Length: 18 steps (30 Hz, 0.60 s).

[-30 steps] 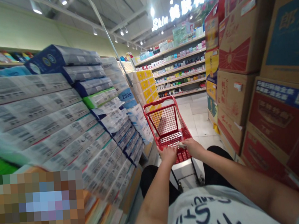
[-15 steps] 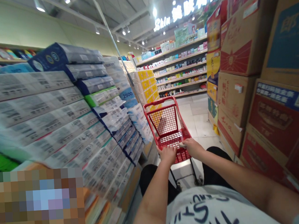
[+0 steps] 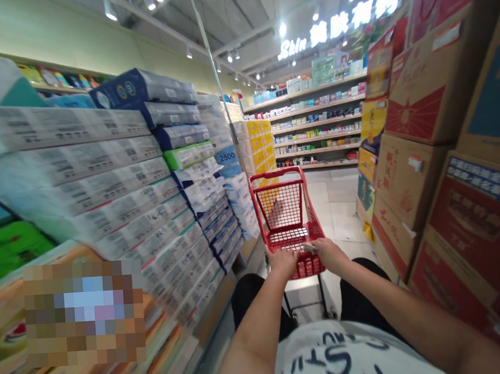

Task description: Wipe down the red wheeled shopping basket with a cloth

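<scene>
Just ahead of my body stands a red shopping cart (image 3: 285, 204) with a mesh basket and a fold-up mesh panel. My left hand (image 3: 283, 263) is closed over the left part of its push handle, knuckles up. On the right part of that handle rests my right hand (image 3: 329, 255), its fingers curled round. A small pale object (image 3: 308, 247), too small to name, shows at the right hand's fingertips. The handle is mostly hidden beneath both hands. Nothing can be made out inside the basket.
Wrapped paper packs (image 3: 121, 166) rise in tall stacks on the left, with orange packs (image 3: 129, 369) nearer. Cartons (image 3: 419, 182) line the right side. Between them a tiled aisle (image 3: 333, 196) leads to shelves (image 3: 317, 121) of small goods. A thin pole (image 3: 210, 51) stands by the left stacks.
The view has turned a little to the left, so stacks, shelves and cartons sit farther right. More of the green and orange packs shows. Both hands stay on the cart handle.
</scene>
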### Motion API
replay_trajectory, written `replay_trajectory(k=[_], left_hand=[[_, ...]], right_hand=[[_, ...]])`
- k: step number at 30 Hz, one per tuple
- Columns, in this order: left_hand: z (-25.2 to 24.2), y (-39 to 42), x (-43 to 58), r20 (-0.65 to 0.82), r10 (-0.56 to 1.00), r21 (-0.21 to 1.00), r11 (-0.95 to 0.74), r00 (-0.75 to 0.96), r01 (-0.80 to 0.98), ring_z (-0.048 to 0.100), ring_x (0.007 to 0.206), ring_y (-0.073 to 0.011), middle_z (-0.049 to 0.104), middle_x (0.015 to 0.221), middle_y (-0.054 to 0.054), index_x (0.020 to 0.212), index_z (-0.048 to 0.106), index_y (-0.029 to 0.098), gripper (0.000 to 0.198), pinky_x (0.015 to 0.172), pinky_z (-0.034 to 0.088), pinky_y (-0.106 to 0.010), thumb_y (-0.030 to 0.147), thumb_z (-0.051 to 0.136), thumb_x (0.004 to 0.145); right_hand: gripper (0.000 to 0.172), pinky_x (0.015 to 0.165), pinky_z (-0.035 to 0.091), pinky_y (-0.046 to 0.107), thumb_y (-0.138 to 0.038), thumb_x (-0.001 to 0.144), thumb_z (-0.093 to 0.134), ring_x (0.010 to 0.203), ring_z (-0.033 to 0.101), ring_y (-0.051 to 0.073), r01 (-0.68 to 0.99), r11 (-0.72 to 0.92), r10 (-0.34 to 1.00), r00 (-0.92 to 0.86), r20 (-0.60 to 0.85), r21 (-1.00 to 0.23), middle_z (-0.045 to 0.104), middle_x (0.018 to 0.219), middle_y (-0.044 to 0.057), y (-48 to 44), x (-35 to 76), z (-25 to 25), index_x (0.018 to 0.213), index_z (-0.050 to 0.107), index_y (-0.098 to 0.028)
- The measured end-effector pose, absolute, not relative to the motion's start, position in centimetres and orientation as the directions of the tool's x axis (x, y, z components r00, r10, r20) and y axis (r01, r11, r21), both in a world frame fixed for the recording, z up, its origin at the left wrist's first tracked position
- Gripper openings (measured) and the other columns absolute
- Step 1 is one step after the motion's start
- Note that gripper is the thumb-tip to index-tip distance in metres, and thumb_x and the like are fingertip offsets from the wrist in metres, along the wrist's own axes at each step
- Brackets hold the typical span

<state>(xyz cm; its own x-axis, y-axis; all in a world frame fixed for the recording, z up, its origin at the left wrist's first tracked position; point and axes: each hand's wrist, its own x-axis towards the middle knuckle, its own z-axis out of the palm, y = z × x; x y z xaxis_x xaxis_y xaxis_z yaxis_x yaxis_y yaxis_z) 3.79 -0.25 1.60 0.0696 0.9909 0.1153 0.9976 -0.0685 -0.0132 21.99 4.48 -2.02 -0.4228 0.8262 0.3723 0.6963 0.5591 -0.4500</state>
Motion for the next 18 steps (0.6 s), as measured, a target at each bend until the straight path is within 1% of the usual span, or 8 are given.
replay_trajectory(k=[2,6,8,11,13,18], left_hand=[[1.4,-0.1,3.6,0.127,0.989,0.001,-0.072,0.071,0.997,0.059,0.102,-0.0268,0.071,0.102,-0.005,0.101,0.07,0.027,0.057,0.107,0.012,-0.066,0.048,0.017,0.098],[1.1,0.4,3.4,0.146,0.989,0.026,-0.043,0.039,0.999,0.06,0.101,-0.0267,0.071,0.101,-0.005,0.098,0.071,0.027,0.057,0.107,0.008,-0.067,0.052,0.02,0.097],[1.0,0.4,3.3,0.157,0.987,0.029,-0.039,0.034,0.999,0.061,0.098,-0.0261,0.072,0.1,-0.005,0.097,0.072,0.027,0.057,0.107,0.008,-0.068,0.053,0.021,0.097],[0.8,0.4,3.2,0.168,0.985,0.033,-0.048,0.042,0.998,0.061,0.098,-0.0257,0.072,0.099,-0.005,0.097,0.072,0.026,0.058,0.108,0.01,-0.065,0.054,0.021,0.096],[0.7,0.3,3.1,0.166,0.985,0.035,-0.048,0.042,0.998,0.061,0.099,-0.0258,0.072,0.1,-0.006,0.097,0.072,0.026,0.059,0.108,0.012,-0.064,0.054,0.02,0.096],[0.8,0.1,3.1,0.148,0.989,0.03,-0.033,0.028,0.999,0.06,0.1,-0.0263,0.071,0.101,-0.005,0.098,0.072,0.028,0.058,0.108,0.014,-0.063,0.054,0.019,0.096]], right_hand=[[0.032,0.079,0.039,0.026,-0.005,0.079,0.046,0.092,0.054,0.018,0.716,0.549,0.832,-0.414,0.37,-0.431,0.065,0.099,0.008,4.4,21.7,-2.0,0.1,0.067,-0.016],[0.028,0.075,0.039,0.026,-0.003,0.077,0.046,0.089,0.054,0.019,0.768,0.51,0.854,-0.4,0.332,-0.386,0.065,0.096,0.009,4.1,21.2,-1.5,0.092,0.067,-0.014],[0.03,0.076,0.04,0.026,-0.002,0.077,0.045,0.087,0.055,0.018,0.741,0.529,0.846,-0.422,0.326,-0.414,0.066,0.095,0.008,4.1,21.2,-1.2,0.092,0.069,-0.015],[0.035,0.08,0.041,0.026,-0.002,0.079,0.044,0.087,0.057,0.017,0.669,0.576,0.816,-0.449,0.363,-0.469,0.068,0.095,0.007,3.9,21.3,-0.9,0.097,0.07,-0.017],[0.037,0.082,0.042,0.026,-0.003,0.079,0.044,0.091,0.057,0.018,0.656,0.588,0.808,-0.441,0.391,-0.473,0.068,0.097,0.007,3.8,21.4,-1.1,0.101,0.07,-0.017],[0.037,0.083,0.043,0.028,-0.004,0.079,0.045,0.095,0.056,0.019,0.675,0.581,0.81,-0.426,0.402,-0.455,0.067,0.101,0.008,3.6,21.2,-1.7,0.104,0.07,-0.017]])
